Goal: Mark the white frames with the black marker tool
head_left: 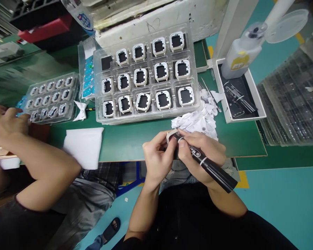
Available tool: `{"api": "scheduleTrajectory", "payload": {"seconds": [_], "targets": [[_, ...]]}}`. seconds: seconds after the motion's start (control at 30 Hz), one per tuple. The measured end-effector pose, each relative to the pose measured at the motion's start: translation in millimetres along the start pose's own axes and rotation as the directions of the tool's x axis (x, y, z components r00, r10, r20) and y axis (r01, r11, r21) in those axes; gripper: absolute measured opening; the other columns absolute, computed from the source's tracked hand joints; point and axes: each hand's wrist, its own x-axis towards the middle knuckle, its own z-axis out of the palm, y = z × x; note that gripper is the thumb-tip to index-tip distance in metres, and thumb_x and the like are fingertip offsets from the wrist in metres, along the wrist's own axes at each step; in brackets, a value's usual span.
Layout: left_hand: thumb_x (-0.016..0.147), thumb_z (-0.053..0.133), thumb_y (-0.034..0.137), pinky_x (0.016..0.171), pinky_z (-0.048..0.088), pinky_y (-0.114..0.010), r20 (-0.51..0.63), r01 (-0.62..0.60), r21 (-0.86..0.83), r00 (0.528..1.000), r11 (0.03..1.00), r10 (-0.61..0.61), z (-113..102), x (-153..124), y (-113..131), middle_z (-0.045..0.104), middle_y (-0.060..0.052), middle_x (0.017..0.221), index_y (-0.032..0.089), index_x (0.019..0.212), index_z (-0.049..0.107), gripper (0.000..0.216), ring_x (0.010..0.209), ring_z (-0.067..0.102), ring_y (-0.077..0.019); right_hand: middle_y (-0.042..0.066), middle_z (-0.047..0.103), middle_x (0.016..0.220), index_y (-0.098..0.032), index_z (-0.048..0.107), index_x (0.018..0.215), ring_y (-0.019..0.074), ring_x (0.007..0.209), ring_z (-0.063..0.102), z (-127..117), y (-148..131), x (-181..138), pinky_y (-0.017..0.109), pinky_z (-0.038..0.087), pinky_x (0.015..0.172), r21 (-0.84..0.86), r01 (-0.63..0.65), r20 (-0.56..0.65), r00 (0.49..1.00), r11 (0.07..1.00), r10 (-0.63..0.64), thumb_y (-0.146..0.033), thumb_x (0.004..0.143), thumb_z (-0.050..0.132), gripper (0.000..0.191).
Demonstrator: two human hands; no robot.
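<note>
A clear plastic tray (pixel 148 115) of square, round-cornered cases sits at upper center. Mid-frame, the left hand (pixel 158 154) pinches a pale case (pixel 171 133); the right hand (pixel 199 151) grips a smooth, cylindrical black marker (pixel 219 174), slanting from lower right, front end pointing upper left at the case.

Pale frame (pixel 172 133) in left hand (pixel 158 156), black marker (pixel 219 174) in right hand (pixel 205 144), near white cloth (pixel 198 121)
</note>
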Motion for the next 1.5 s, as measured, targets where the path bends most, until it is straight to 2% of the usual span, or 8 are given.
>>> {"api": "scheduleTrajectory", "payload": {"seconds": [0.2,0.43,0.63,0.93,1.17,1.5], "targets": [[0.106,0.074,0.032,0.072,0.057,-0.021,0.011,0.027,-0.004,1.0,1.0,-0.027,0.2,0.6,0.5,0.08,-0.005,0.093,0.016,0.108,0.085,0.019,0.077,0.069,-0.0133,0.005,0.083,0.105,-0.02,0.071,0.107,0.0222,0.102,0.084,0.8,0.9,2.2,0.031,0.072,0.092,0.003,0.033,0.011,0.999,0.999,-0.033,-0.005,0.095,0.077,0.02],[0.101,0.078,0.024,0.075,0.058,-0.02,0.024,0.033,-0.057,0.999,0.998,-0.031,-1.5,1.3,-0.7,0.081,-0.005,0.096,0.017,0.108,0.086,0.013,0.079,0.071,-0.0129,0.004,0.083,0.103,-0.021,0.072,0.105,0.0242,0.1,0.085,-0.2,1.0,0.8,0.034,0.074,0.089,0.018,0.012,-0.009,1.0,1.0,-0.012,-0.005,0.093,0.076,0.021],[0.101,0.078,0.032,0.073,0.059,-0.022,0.012,0.035,-0.029,0.999,0.999,-0.035,-1.4,2.2,-0.2,0.08,-0.006,0.092,0.015,0.106,0.085,0.019,0.078,0.071,-0.0153,0.006,0.084,0.105,-0.021,0.072,0.107,0.0249,0.104,0.085,0.3,2.7,-0.7,0.036,0.074,0.093,0.012,0.05,0.002,0.999,0.999,-0.05,-0.005,0.094,0.077,0.021],[0.102,0.078,0.032,0.073,0.059,-0.022,0.014,0.035,-0.053,0.999,0.998,-0.034,-0.2,1.9,-1.5,0.079,-0.006,0.091,0.015,0.106,0.085,0.019,0.078,0.07,-0.0151,0.004,0.084,0.104,-0.022,0.071,0.106,0.0237,0.101,0.085,0.3,1.9,0.5,0.033,0.074,0.091,0.002,0.045,-0.002,0.999,0.999,-0.045,-0.007,0.094,0.077,0.019],[0.101,0.079,0.029,0.072,0.058,-0.022,0.034,0.047,-0.093,0.998,0.995,-0.044,-1.2,3.0,-1.8,0.079,-0.005,0.089,0.016,0.105,0.085,0.015,0.075,0.07,-0.0143,0.007,0.084,0.109,-0.021,0.072,0.104,0.023,0.098,0.085,0.3,2.5,0.1,0.034,0.073,0.089,0.007,0.011,-0.016,1.0,1.0,-0.011,-0.007,0.095,0.076,0.017],[0.102,0.079,0.033,0.074,0.057,-0.021,0.024,0.037,-0.052,0.999,0.998,-0.036,-1.0,1.6,-2.7,0.08,-0.005,0.093,0.017,0.107,0.085,0.018,0.079,0.07,-0.0146,0.006,0.084,0.109,-0.02,0.073,0.105,0.0225,0.101,0.085,0.8,2.3,-1.2,0.033,0.073,0.093,0.021,-0.012,-0.017,1.0,1.0,0.012,-0.007,0.094,0.077,0.017]]}}
